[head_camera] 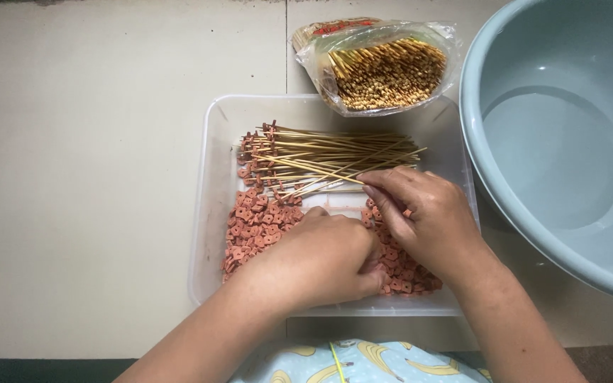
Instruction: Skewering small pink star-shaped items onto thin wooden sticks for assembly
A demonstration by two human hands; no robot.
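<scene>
Clear plastic tray (211, 213) at centre frame, on a pale tiled floor (86, 177). Inside, along the upper half: a bundle of bamboo skewers (335, 152), lying roughly level, left tips carrying small reddish pieces. Below, across the lower half: a heap of reddish-brown meat pieces (253, 227), small and squarish, many with a hole.

Left hand (321, 262) low in the tray at lower centre, knuckles up, fingers curled down into the heap; whether anything is pinched underneath, cannot tell. Right hand (423, 216) just beside, at centre right, fingers bent over the pieces, fingertips touching the right ends of a few loose skewers; grip on any one stick or piece hidden, cannot tell. Both hands close together, nearly touching at the thumbs.

Above the tray, at upper centre: a plastic bag (381, 67) of bare skewers, blunt ends facing the camera, resting on the tray's far rim. At right: a large grey-blue basin (555, 142). Bottom edge: light blue cloth (363, 362) with a yellow banana print.
</scene>
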